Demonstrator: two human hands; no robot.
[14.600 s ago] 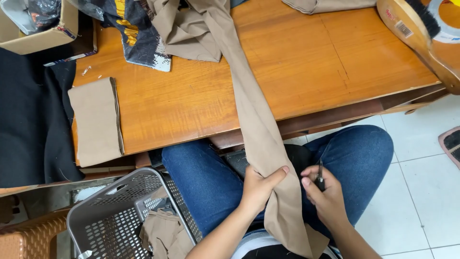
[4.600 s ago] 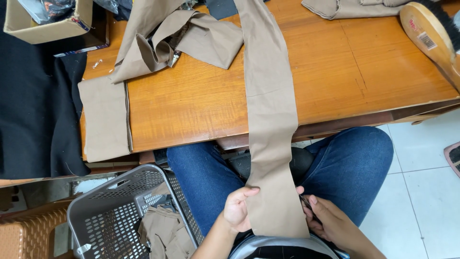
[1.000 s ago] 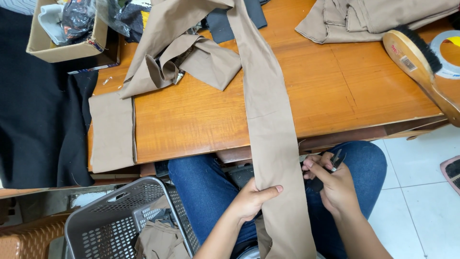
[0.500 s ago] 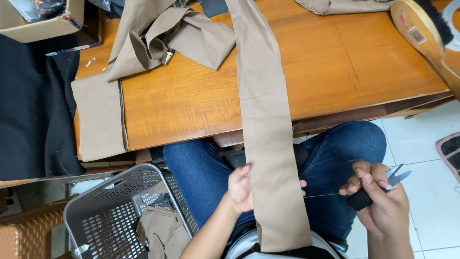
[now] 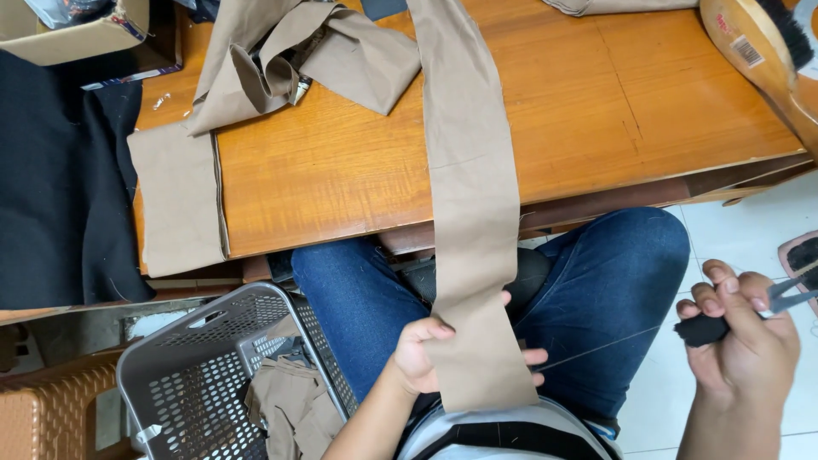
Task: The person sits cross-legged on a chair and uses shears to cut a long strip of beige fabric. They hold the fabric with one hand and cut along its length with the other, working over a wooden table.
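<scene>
Your left hand point(image 5: 422, 358) stayed clamped on the tan fabric strip point(image 5: 473, 221) hanging off the worktop's point(image 5: 596, 111) front edge. Your right hand point(image 5: 741, 341), fist closed around thread snips point(image 5: 780, 298), had swung out right, pulling a thread point(image 5: 596, 347) taut.

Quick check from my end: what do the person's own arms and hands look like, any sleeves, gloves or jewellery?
Both forearms are bare, no sleeves reaching them. The left hand and right hand wear no gloves; no rings, watch or bands show in this view.
</scene>
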